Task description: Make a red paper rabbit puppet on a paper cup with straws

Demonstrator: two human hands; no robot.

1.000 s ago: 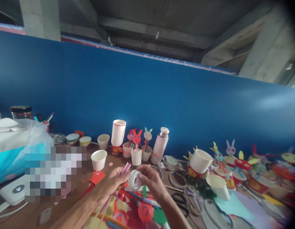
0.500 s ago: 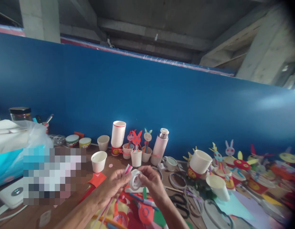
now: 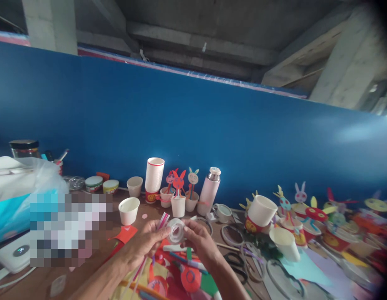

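My left hand (image 3: 151, 237) is closed around a few pink-and-white striped straws (image 3: 164, 218), whose lower ends run down past my wrist. Its thumb also touches the left rim of a roll of clear tape (image 3: 175, 239). On the other side, my right hand (image 3: 198, 236) pinches the roll's right edge between thumb and fingers. The roll is turned with its open centre towards me. Below both hands lie coloured paper pieces, among them a red cut-out (image 3: 191, 278), with pens (image 3: 193, 263) across them.
A stack of paper cups (image 3: 155, 177), small cups with paper rabbit figures (image 3: 178, 206) and a pink thermos (image 3: 209, 193) stand along the blue partition (image 3: 181, 112). Black-handled scissors (image 3: 235, 262) lie at right, near more decorated cups (image 3: 293, 233). A white paper cup (image 3: 129, 212) stands left of my hands.
The tape roll has turned so its flat side and centre hole face me more. My right fingers have shifted on its edge; my left hand still holds the straws.
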